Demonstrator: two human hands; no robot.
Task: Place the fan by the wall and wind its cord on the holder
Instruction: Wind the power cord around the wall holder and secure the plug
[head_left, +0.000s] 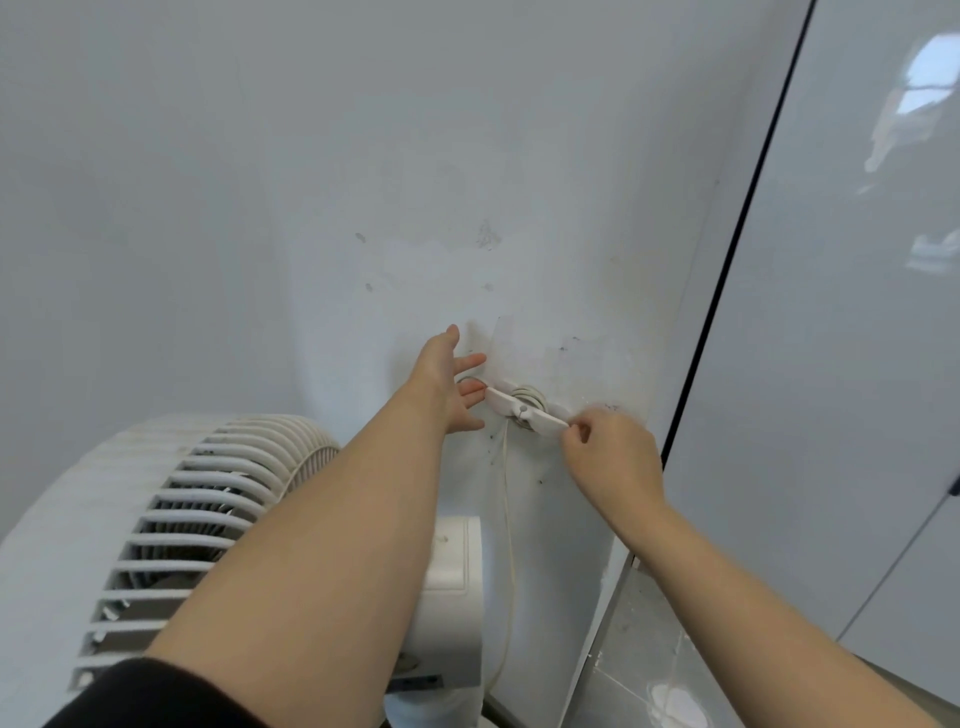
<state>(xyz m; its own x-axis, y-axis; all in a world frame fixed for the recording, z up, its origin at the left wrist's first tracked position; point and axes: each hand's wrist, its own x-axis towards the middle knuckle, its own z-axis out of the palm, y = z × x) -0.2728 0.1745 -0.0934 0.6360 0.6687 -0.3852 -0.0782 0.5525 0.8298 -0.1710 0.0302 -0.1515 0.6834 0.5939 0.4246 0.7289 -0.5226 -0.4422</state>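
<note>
Fan (208, 519): lower left, close to wall (363, 156) | holder (524, 408): on wall above fan, near the glossy panel (857, 312) edge on the right | cord (506, 519): coils behind holder bar, one strand hanging down beside fan | left hand (452, 384): fingers straight, spread, at holder's left end | right hand (608, 457): pinching bar's right tip | floor (639, 649): narrow strip under panel.

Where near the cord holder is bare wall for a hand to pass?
Bare wall lies above the holder, across to the glossy panel. Crowded: left hand at the holder's left end, right hand pinching its right end, the cord hanging below, beside the fan.
</note>
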